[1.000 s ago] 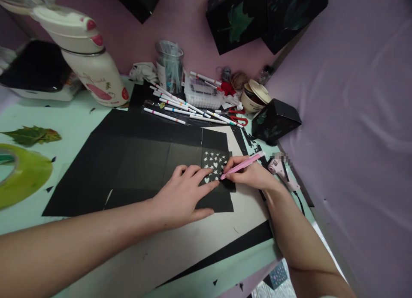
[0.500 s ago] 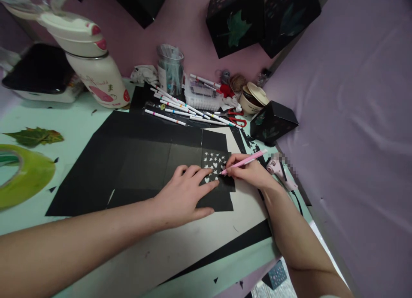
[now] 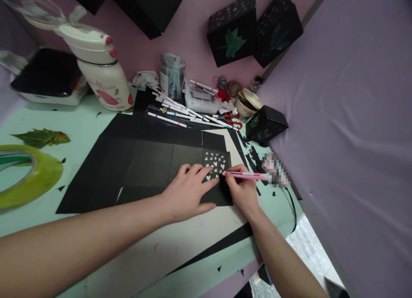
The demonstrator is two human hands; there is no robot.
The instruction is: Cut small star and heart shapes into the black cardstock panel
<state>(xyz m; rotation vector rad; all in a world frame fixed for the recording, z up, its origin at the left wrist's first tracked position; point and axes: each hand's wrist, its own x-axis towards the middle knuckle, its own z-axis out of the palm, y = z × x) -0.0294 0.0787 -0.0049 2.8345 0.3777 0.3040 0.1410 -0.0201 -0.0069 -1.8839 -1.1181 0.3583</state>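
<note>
My left hand (image 3: 188, 191) lies flat with fingers spread on a large black paper sheet (image 3: 141, 161), pressing it down beside a patch of cut-out white stars and hearts (image 3: 215, 163). My right hand (image 3: 241, 186) is closed round a pink craft knife (image 3: 247, 176), held nearly level with its tip at the lower right edge of the star patch. A white cutting board (image 3: 193, 242) lies under the paper.
Several white markers (image 3: 183, 111), a jar (image 3: 172, 75), red scissors (image 3: 233, 120) and a small black box (image 3: 265, 124) sit behind the paper. A white thermos (image 3: 103, 70) stands at back left; a leaf (image 3: 43, 137) and green tape roll (image 3: 28, 173) lie left. A glue gun (image 3: 275, 169) rests right.
My right hand has turned so the pink knife lies flatter, pointing left. The view has shifted a little; my left hand keeps pressing the paper.
</note>
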